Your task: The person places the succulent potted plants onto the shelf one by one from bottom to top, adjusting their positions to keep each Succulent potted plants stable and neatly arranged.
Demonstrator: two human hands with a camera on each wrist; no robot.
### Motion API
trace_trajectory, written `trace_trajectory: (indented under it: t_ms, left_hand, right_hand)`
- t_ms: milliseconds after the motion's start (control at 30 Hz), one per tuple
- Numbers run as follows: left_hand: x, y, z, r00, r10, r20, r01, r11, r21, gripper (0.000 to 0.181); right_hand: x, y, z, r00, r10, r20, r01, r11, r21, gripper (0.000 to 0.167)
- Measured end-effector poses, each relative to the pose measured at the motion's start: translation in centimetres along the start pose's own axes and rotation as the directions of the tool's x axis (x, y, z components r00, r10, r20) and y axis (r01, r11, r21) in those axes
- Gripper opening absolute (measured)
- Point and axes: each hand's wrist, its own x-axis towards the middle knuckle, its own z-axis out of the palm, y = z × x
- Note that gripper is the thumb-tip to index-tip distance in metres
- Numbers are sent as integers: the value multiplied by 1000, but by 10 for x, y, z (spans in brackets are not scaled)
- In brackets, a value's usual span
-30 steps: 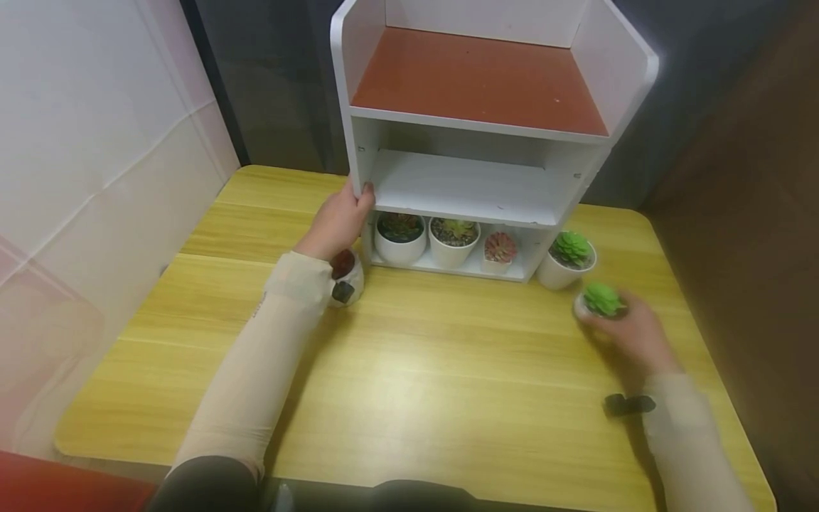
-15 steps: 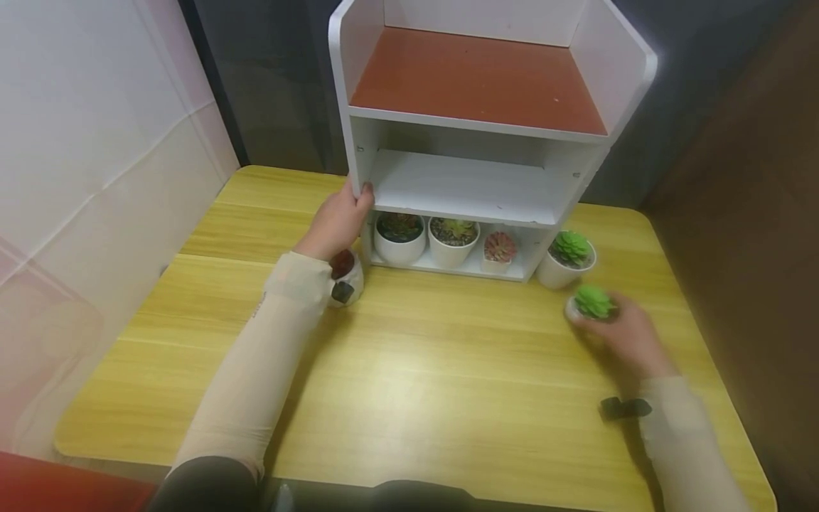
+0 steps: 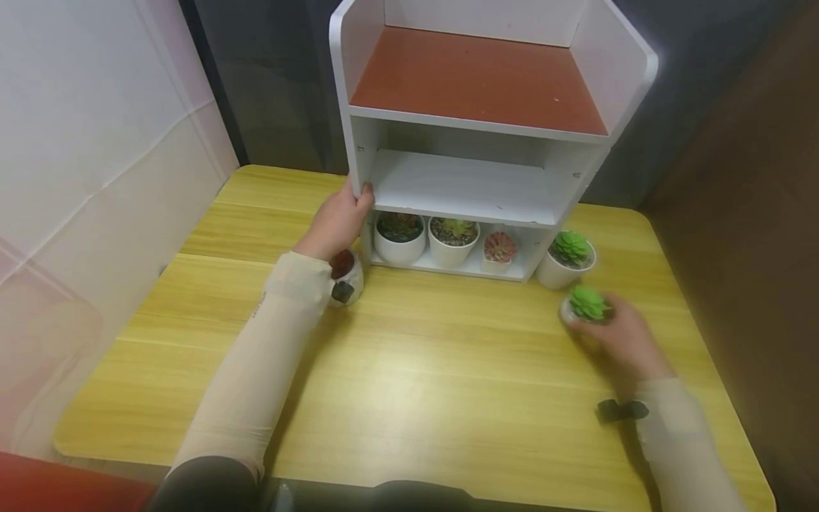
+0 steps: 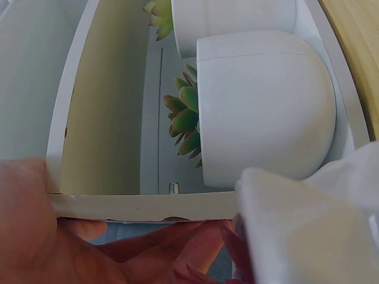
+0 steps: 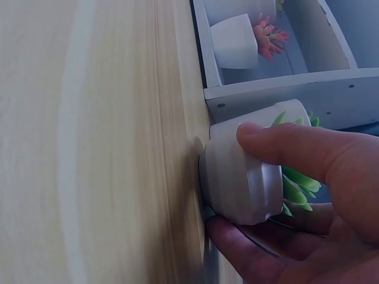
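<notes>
My left hand (image 3: 339, 222) grips the left side panel of the white shelf unit (image 3: 461, 124), thumb at the front edge; the left wrist view shows the hand (image 4: 118, 254) around that panel. A small white pot with a green succulent (image 3: 587, 304) is held in my right hand (image 3: 630, 338), at the table's right side. In the right wrist view the thumb and fingers of the hand (image 5: 308, 195) pinch this ribbed pot (image 5: 237, 183) near its rim, its base at the wood. Behind it, a larger white pot with a green plant (image 3: 566, 263) stands beside the shelf's right panel.
Three potted succulents, one of them pink (image 3: 498, 250), stand in the bottom compartment. A white pot with a dark red plant (image 3: 348, 281) is under my left wrist, left of the shelf. The wooden table (image 3: 409, 384) meets a brown panel (image 3: 748, 235) at right.
My right hand has moved a little to the left with the small green succulent pot, nearer the larger green one. The left hand keeps its grip on the shelf.
</notes>
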Motion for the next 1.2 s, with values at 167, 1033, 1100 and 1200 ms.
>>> trace_trajectory:
  t_ms: [167, 1033, 1100, 1200]
  left_hand:
    - [-1, 0, 0, 1000, 6, -3, -6, 1000, 5, 74]
    - [0, -1, 0, 1000, 15, -5, -15, 1000, 13, 74]
    - [0, -1, 0, 1000, 14, -3, -14, 1000, 10, 74]
    - [0, -1, 0, 1000, 15, -6, -15, 1000, 16, 74]
  right_hand:
    - [0, 1, 1, 1000, -1, -2, 1, 1000, -4, 95]
    - [-10, -7, -6, 1000, -20, -8, 20, 1000, 14, 89]
    - [-13, -10, -8, 999, -32, -22, 32, 999, 7, 86]
    - [-17, -14, -10, 998, -44, -50, 44, 999, 6, 81]
